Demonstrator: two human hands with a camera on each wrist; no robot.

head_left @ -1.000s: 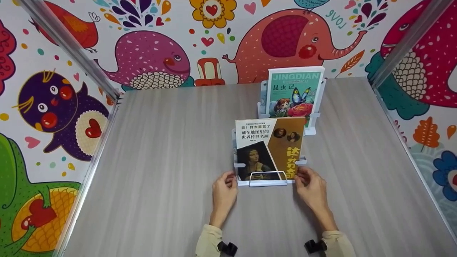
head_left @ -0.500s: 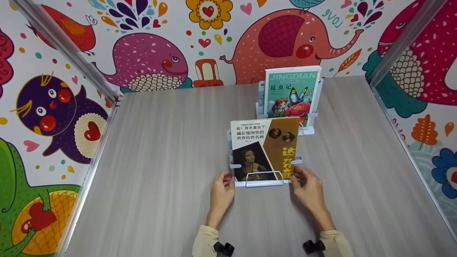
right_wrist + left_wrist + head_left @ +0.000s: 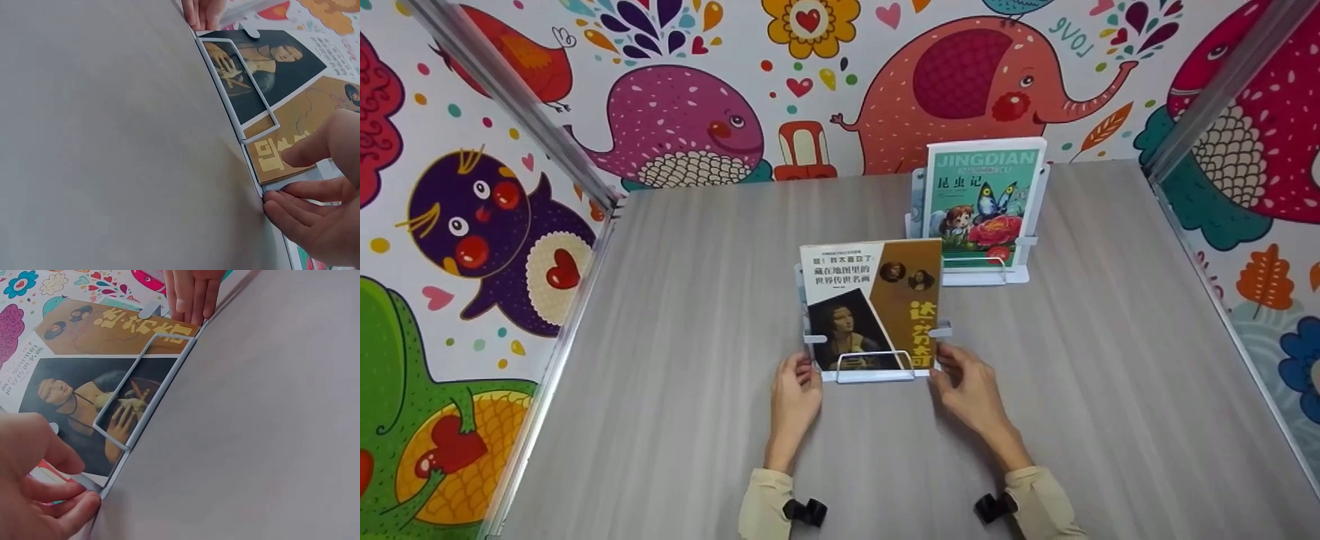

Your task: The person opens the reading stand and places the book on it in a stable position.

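Observation:
A white book stand [image 3: 875,377] stands on the table with a book [image 3: 911,315] leaning in it; the brown-and-white cover carries a painted portrait. My left hand [image 3: 795,394] holds the stand's lower left corner, its fingertips pinching the base edge in the left wrist view. At the lower right corner, my right hand [image 3: 971,390] grips the stand, fingers at the base and thumb near the cover. A wire bar [image 3: 115,424] crosses the front of the book's lower part. The back of the stand is hidden by the book.
Behind and to the right, a second stand [image 3: 1020,276] holds a teal book [image 3: 952,180] with a butterfly and flower. The grey wood-grain table [image 3: 682,322] is bordered by metal edge strips [image 3: 551,360] and cartoon-printed walls [image 3: 840,86].
Both hands and the front stand with its book have moved left across the table. The wire bar of the rear stand is now uncovered. The rear stand has stayed put.

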